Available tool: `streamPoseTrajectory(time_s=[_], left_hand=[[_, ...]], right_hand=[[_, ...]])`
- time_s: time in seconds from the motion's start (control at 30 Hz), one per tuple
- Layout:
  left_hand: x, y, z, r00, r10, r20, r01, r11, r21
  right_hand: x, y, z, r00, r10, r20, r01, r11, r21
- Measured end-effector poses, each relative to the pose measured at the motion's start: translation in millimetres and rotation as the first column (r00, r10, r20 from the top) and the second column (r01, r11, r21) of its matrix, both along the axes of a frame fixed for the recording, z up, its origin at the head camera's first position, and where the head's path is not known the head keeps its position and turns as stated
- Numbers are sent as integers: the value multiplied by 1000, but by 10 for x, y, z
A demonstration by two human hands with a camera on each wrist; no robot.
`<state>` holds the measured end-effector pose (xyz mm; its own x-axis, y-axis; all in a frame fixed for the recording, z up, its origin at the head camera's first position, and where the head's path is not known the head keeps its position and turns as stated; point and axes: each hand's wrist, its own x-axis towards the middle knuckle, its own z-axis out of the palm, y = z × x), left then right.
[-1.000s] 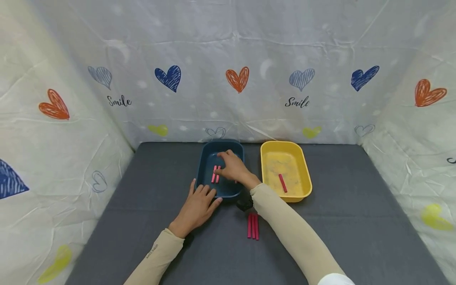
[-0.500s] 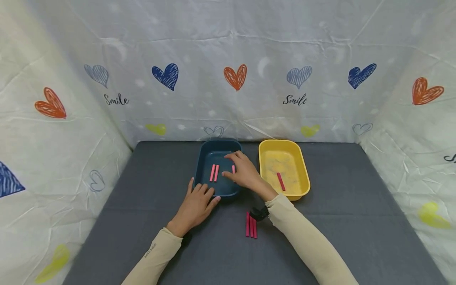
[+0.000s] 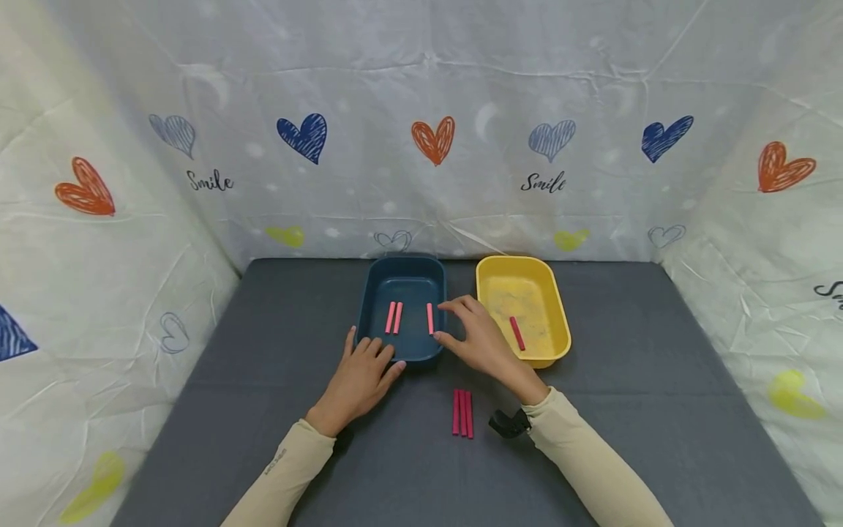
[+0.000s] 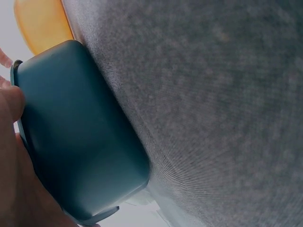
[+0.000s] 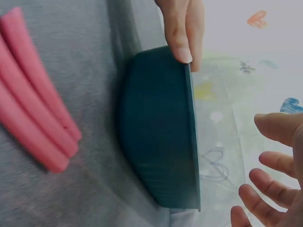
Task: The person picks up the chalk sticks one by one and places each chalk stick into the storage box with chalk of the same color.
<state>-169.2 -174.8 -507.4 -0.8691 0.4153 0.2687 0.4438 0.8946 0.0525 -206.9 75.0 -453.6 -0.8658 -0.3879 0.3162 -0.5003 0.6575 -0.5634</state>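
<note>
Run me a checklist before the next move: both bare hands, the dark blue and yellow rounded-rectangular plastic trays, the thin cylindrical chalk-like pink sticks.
1. Left hand steadying the dark blue tray: ok, around its near left corner.
2. Right hand free: ok, fingers apart, nothing held.
3. Light pink sticks in the dark blue tray grouped: not ok; two lie close together, one apart.
4. Deep pink sticks on the grey fabric aligned: ok, three side by side.
5. Yellow tray steadied: not ok; no hand holds it, and a lone deep pink stick lies inside.
</note>
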Motion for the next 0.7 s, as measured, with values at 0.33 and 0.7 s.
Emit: streamPoseTrajectory(time_s=[0.33, 0.7], left_hand=[[1, 3, -7, 1000, 6, -3, -6, 1000, 17], [3, 15, 11, 1000, 0, 4, 0, 999, 36]], right_hand=[[178, 223, -90, 999, -10, -53, 9, 1000, -20], [263, 537, -197, 987, -41, -156, 38, 999, -20]])
